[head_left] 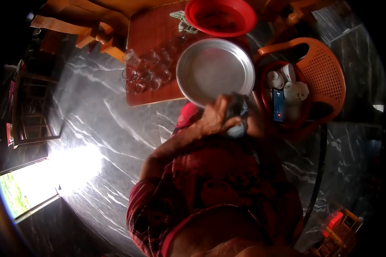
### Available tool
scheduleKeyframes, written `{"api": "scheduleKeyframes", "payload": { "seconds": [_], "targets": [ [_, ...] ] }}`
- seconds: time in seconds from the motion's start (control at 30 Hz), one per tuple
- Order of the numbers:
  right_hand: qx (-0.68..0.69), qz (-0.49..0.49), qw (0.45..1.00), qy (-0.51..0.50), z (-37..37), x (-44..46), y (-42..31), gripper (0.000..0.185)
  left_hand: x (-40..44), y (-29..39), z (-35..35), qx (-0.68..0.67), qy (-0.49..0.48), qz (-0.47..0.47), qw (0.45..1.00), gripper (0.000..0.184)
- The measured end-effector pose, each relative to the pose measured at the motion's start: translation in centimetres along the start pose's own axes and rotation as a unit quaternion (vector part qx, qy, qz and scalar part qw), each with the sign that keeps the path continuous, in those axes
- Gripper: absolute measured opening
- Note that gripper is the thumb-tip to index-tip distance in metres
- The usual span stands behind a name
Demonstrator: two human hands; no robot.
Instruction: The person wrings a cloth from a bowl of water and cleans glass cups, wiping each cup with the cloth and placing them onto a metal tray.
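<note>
Head: we are facing the pan (216, 70).
Left hand (214, 114): holding a bluish thing (236, 130), blurred.
Right hand (256, 123): holding it too.
Glasses (162, 72): sitting on the counter (146, 97), left of the pan.

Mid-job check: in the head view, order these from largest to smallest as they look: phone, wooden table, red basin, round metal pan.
1. Wooden table, though partly covered
2. Round metal pan
3. Red basin, reaching the picture's top edge
4. Phone, clearly smallest
</note>
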State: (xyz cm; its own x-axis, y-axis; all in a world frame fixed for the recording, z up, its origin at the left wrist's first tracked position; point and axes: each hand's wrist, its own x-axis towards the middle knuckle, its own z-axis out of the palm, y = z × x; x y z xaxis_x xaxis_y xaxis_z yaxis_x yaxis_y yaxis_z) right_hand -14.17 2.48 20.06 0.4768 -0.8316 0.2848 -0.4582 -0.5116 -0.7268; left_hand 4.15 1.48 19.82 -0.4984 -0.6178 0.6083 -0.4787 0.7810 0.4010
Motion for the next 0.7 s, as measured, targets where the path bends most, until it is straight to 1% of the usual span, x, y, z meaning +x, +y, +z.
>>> {"api": "scheduleKeyframes", "payload": {
  "seconds": [0.03, 0.07, 0.1, 0.13, 0.17, 0.2, 0.23, 0.27, 0.3, 0.37, 0.4, 0.43, 0.47, 0.5, 0.53, 0.57, 0.6, 0.63, 0.67, 0.7],
  "targets": [
    [-0.039, -0.036, 0.998, 0.03, 0.1, 0.1, 0.0, 0.04, 0.0, 0.8, 0.2, -0.116, 0.001, -0.135, 0.984, 0.059],
    [0.147, 0.111, 0.978, 0.102, 0.3, 0.4, -0.2, 0.043, 0.1, 1.3, 0.1, -0.227, 0.003, -0.265, 0.937, 0.061],
    [0.236, 0.185, 0.945, 0.128, 0.4, 0.6, -0.6, 0.044, 0.2, 1.5, -0.1, -0.384, -0.03, -0.365, 0.848, 0.07],
    [0.324, 0.252, 0.897, 0.168, 0.4, 0.8, -1.0, 0.046, 0.6, 1.5, -0.4, -0.49, -0.037, -0.448, 0.747, 0.063],
    [0.218, 0.155, 0.945, 0.188, 0.1, 1.0, -1.8, 0.047, 0.1, 0.4, 0.8, -0.474, -0.02, -0.37, 0.798, 0.059],
    [0.107, 0.055, 0.972, 0.203, -0.2, 1.1, -2.3, 0.047, -0.7, 0.1, 1.9, -0.559, -0.002, -0.424, 0.713, 0.053],
    [-0.06, -0.042, 0.978, 0.196, -0.6, 1.3, -2.1, 0.045, -0.2, 0.3, 1.6, -0.629, 0.028, -0.475, 0.615, 0.05],
    [-0.091, -0.107, 0.968, 0.206, -0.8, 1.8, -2.9, 0.046, -1.0, -0.1, 3.1, -0.629, 0.029, -0.475, 0.614, 0.05],
    [-0.13, -0.135, 0.964, 0.187, -0.5, 1.4, -2.2, 0.049, -2.4, -0.8, 5.8, -0.582, 0.09, -0.493, 0.641, 0.044],
    [-0.196, -0.173, 0.952, 0.159, -0.2, 1.2, -2.3, 0.055, 0.8, 1.0, 1.7, -0.593, 0.128, -0.551, 0.573, 0.038],
    [-0.19, -0.172, 0.95, 0.177, 0.0, 1.4, -2.4, 0.055, 0.5, 0.8, 1.4, -0.592, 0.128, -0.552, 0.573, 0.038],
    [-0.153, -0.149, 0.958, 0.194, 0.1, 1.7, -2.7, 0.054, 0.3, 0.6, 1.2, -0.513, 0.113, -0.481, 0.701, 0.039],
    [-0.115, -0.127, 0.963, 0.21, 0.2, 1.9, -3.0, 0.052, 0.3, 0.6, 1.1, -0.421, 0.094, -0.397, 0.81, 0.039],
    [-0.051, -0.077, 0.972, 0.214, 0.6, 1.8, -2.8, 0.05, 0.4, 1.0, 1.1, -0.391, 0.115, -0.39, 0.826, 0.039],
    [0.014, -0.027, 0.976, 0.218, 1.0, 1.9, -2.7, 0.048, 0.9, 1.3, 0.6, -0.391, 0.114, -0.39, 0.826, 0.039],
    [0.031, -0.033, 0.97, 0.237, 1.0, 2.3, -3.1, 0.04, 1.3, 1.6, 0.1, -0.357, 0.132, -0.372, 0.846, 0.037],
    [0.031, -0.033, 0.97, 0.237, 1.2, 2.4, -3.0, 0.04, 1.4, 1.8, -0.2, -0.322, 0.151, -0.355, 0.865, 0.036],
    [0.13, 0.017, 0.962, 0.239, 1.6, 2.2, -2.8, 0.037, 1.3, 1.9, -0.3, -0.309, 0.138, -0.369, 0.866, 0.031],
    [0.228, 0.067, 0.942, 0.237, 1.9, 2.1, -2.6, 0.034, 1.3, 1.9, -0.4, -0.309, 0.138, -0.369, 0.866, 0.031],
    [0.251, 0.115, 0.928, 0.251, 2.3, 1.9, -2.8, 0.028, 1.4, 1.8, -0.5, -0.26, 0.146, -0.315, 0.901, 0.029]
  ]
}}
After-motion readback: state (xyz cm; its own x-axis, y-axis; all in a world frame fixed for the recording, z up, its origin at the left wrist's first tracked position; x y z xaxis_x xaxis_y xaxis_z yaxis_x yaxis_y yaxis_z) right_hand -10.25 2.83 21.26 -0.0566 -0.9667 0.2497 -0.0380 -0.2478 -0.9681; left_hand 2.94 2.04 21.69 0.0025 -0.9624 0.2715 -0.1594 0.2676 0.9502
